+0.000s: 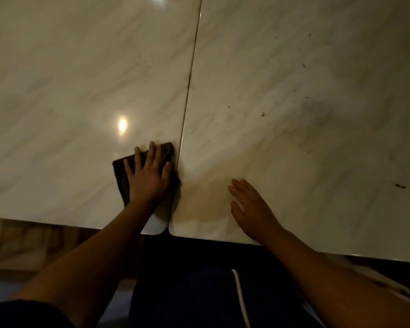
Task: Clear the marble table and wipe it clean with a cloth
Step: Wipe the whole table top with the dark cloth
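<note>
- The pale cream, grey-veined glossy marble table (81, 67) fills the upper part of the view. It is made of two slabs that meet at a thin dark seam (189, 86) running from 12 o'clock down to the near edge at 6 o'clock.
- The dark, near-black folded cloth (121, 171) lies flat on the left slab, at about 7 o'clock from the middle of the view. Its right edge sits just beside the seam, near the table's front edge.
- The left hand (149, 176) presses palm-down on the cloth, its fingers (152, 150) straight and spread, pointing to 12 o'clock. The cloth shows past the fingertips and out to the 9 o'clock side of the hand.
- The right hand (253, 209) lies flat on the bare right slab at about 5 o'clock, apart from the cloth. Its fingers are straight and held close together, aimed at 11 o'clock, with the thumb set a little apart.
- Small dark crumbs (262, 114) are scattered over the right slab toward 2 and 3 o'clock, with a darker smudge (400, 186) near the right margin.
- A round bright lamp reflection (122, 124) glows on the left slab at 12 o'clock from the cloth.
- Below the table edge, at 6 o'clock, are the person's dark trousers with a white side stripe (240, 297).
</note>
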